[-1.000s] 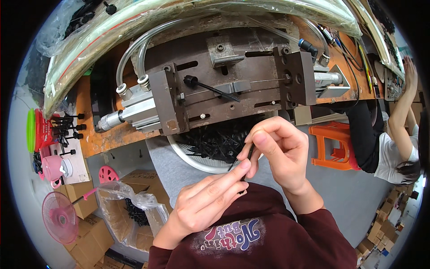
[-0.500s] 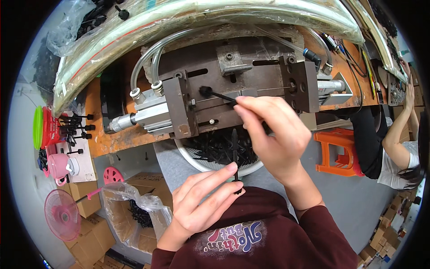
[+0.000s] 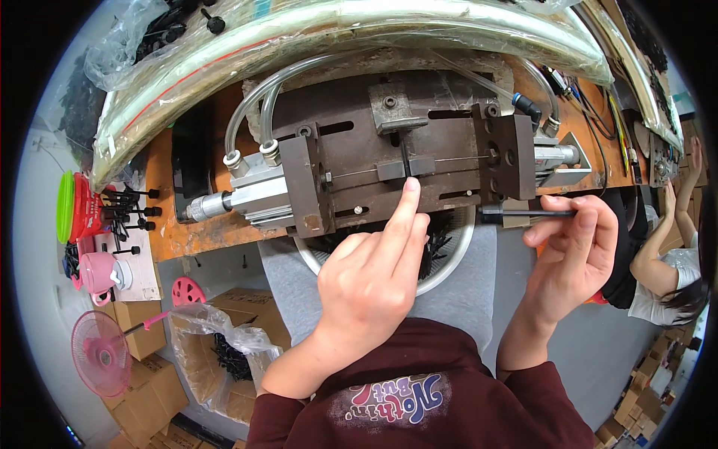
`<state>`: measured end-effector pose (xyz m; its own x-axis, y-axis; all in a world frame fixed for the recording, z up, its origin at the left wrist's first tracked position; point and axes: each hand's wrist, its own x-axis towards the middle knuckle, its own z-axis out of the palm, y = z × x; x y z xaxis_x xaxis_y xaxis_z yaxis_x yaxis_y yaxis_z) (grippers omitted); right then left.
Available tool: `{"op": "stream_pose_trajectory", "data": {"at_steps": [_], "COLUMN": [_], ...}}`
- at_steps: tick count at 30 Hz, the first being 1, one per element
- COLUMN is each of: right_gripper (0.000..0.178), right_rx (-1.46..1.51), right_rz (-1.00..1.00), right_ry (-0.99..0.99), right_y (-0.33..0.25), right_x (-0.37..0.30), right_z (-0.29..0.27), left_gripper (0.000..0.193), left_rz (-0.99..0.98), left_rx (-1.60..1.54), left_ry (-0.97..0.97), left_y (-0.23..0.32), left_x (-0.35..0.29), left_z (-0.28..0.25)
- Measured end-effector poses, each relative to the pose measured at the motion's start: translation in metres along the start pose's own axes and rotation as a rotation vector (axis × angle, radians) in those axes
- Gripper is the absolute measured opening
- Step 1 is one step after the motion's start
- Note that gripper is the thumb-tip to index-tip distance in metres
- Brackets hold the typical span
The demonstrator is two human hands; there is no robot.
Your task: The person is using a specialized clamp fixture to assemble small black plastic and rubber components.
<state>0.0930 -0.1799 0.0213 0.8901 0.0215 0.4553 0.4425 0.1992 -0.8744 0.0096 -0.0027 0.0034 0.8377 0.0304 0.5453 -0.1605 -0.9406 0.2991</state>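
Note:
My left hand (image 3: 370,280) reaches over the brown metal fixture with its index finger stretched out and its other fingers bent, holding nothing. The fingertip lies at the near edge of two small dark clamp blocks (image 3: 390,170); whether it presses them or the piece between them, I cannot tell. A thin black wand (image 3: 405,150) sits between these blocks and runs toward the bolted metal stop (image 3: 395,112). To the right of the fixture my right hand (image 3: 572,251) is closed on a thin black stick (image 3: 535,213), whose thicker dark end points left.
Air cylinders (image 3: 258,196) and clear hoses flank the fixture. Under its front edge a white basket (image 3: 441,280) holds black pieces. Left stand a pink fan (image 3: 102,353) and a plastic-lined carton (image 3: 194,340). Another person (image 3: 666,269) sits at the right.
My left hand has moved up to the clamp blocks and no longer holds a wand. My right hand has moved right, away from the fixture, with a black stick. A wand now sits between the blocks.

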Motion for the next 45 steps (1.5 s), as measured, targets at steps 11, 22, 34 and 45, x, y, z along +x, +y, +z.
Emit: {"op": "stream_pose_trajectory", "data": {"at_steps": [11, 22, 34, 45], "right_gripper": [0.013, 0.015, 0.033, 0.03], "right_rx": [0.016, 0.312, 0.546, 0.593], "right_rz": [0.183, 0.445, 0.722, 0.774], "right_ry": [-0.099, -0.326, -0.516, -0.524], "right_y": [-0.009, -0.005, -0.006, -0.013], "right_x": [0.0, -0.006, -0.004, -0.01], "right_z": [0.002, 0.006, 0.009, 0.015], "left_gripper": [0.026, 0.04, 0.032, 0.031], "left_rz": [-0.052, -0.01, -0.036, -0.187], "left_rx": [0.013, -0.719, -0.734, -0.877], "left_ry": [-0.098, -0.096, -0.049, -0.085], "left_y": [-0.002, 0.019, 0.017, 0.014], "left_x": [0.01, 0.0, -0.017, -0.031], "left_z": [-0.008, -0.031, -0.035, -0.037]}}
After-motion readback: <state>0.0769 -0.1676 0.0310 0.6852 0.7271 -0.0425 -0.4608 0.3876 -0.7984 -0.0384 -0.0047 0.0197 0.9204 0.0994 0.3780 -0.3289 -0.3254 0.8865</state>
